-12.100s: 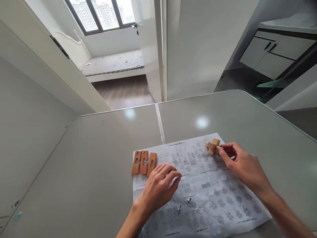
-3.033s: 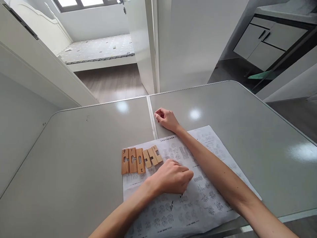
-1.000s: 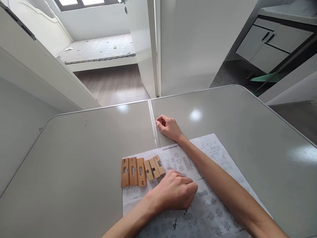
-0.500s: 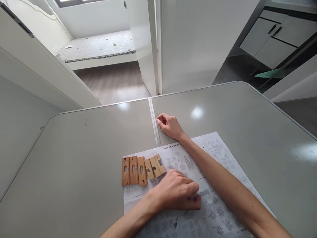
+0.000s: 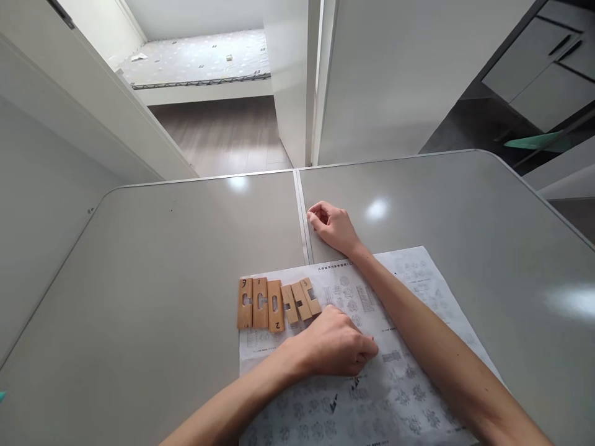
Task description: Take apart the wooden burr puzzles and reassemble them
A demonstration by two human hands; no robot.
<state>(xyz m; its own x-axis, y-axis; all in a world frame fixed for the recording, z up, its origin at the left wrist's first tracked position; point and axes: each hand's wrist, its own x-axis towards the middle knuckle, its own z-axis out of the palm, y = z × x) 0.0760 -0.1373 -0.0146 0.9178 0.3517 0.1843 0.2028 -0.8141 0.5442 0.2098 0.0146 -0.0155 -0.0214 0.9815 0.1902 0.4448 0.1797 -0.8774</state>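
My left hand (image 5: pixel 341 341) rests in a loose fist on a printed paper sheet (image 5: pixel 400 390), beside a row of notched wooden puzzle pieces. The row has darker brown pieces marked with numbers, a left-hand one (image 5: pixel 245 303), a middle one (image 5: pixel 260 303) and one with a slot (image 5: pixel 276 306). Shorter, paler pieces lie slanted to their right, such as a notched one (image 5: pixel 310 297) nearest my knuckles. My right hand (image 5: pixel 333 228) lies beyond the sheet's top edge, fingers curled into a hollow with nothing visible inside. Its forearm crosses the sheet.
The grey table (image 5: pixel 139 310) has a metal seam (image 5: pixel 302 214) running beside my right hand. Past its far edge stand a white door (image 5: pixel 290 80), a bed (image 5: pixel 209 56) and cabinets (image 5: pixel 534 74). Small diagrams and text cover the sheet.
The view has shifted, so the table and sheet appear slightly higher and to the right. My left thumb and fingers have drawn in more tightly. The wooden pieces keep their order.
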